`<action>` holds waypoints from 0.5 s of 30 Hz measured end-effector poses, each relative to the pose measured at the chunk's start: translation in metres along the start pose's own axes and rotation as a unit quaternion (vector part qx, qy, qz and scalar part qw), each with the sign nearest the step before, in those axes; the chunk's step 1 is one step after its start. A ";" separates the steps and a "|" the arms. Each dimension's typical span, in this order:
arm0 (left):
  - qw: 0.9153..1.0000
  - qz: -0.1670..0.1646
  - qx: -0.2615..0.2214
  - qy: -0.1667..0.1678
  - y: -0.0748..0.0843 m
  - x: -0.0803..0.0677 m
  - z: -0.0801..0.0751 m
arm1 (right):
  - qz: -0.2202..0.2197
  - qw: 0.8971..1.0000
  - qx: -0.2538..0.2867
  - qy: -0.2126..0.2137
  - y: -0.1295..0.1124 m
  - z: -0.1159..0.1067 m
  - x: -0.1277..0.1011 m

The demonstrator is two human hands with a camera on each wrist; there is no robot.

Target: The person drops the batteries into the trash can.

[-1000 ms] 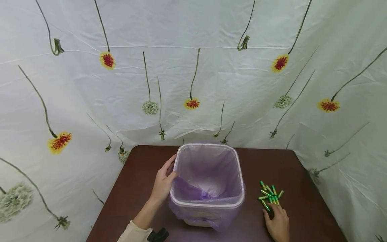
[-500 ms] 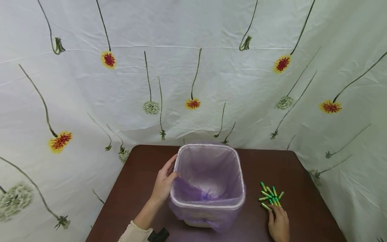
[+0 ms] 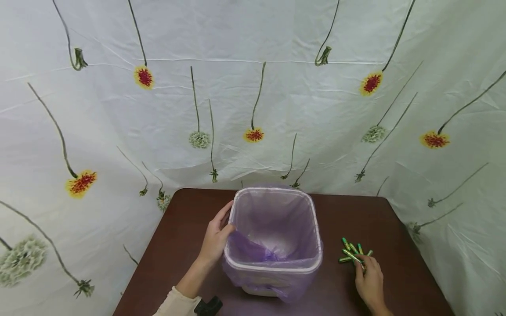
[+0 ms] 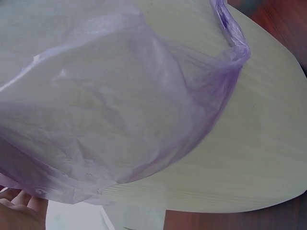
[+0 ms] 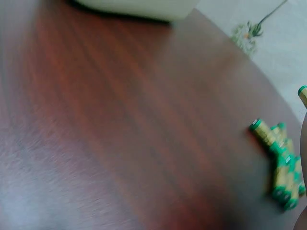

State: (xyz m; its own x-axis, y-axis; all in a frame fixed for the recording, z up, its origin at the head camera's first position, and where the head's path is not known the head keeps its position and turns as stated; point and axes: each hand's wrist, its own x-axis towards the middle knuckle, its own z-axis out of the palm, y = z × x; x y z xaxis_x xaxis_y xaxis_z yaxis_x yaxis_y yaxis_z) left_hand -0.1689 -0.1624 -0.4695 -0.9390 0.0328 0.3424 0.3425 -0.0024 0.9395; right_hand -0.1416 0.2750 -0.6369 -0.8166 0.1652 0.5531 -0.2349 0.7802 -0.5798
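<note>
A pale wastebasket (image 3: 258,291), lined with a thin purple bin bag (image 3: 282,281), stands upright with its mouth tilted toward me. My left hand (image 3: 215,239) grips its left rim, thumb over the edge and fingers along the outside; the left wrist view shows the bag draped over the pale wall (image 4: 259,134). To the right, my right hand (image 3: 370,278) pinches one green-and-gold battery (image 3: 352,256) just above a loose pile of similar batteries (image 3: 345,260). At the right edge of the right wrist view, the held battery (image 5: 302,93) is only partly visible.
Everything stands on a dark reddish-brown table (image 3: 189,210) with rounded far corners. Behind and beside it hangs a white flower-print cloth (image 3: 221,96). A black strap (image 3: 208,306) sits around my left wrist below a cream sleeve (image 3: 178,303).
My right hand has picked up a battery from the near side of the pile and raised it slightly, moving a little right. My left hand has kept its grip on the wastebasket.
</note>
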 end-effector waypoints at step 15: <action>1.000 -0.019 0.000 0.000 0.003 -0.001 0.000 | -0.096 0.993 0.069 -0.003 -0.040 -0.023 0.064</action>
State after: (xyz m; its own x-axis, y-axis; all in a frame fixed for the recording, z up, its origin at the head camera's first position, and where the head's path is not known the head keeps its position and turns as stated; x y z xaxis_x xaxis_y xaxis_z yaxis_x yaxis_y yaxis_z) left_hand -0.1671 -0.1626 -0.4672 -0.9516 0.0324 0.3055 0.3057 -0.0011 0.9521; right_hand -0.1728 0.2681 -0.5643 -0.7527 0.0183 0.6581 -0.4554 0.7075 -0.5405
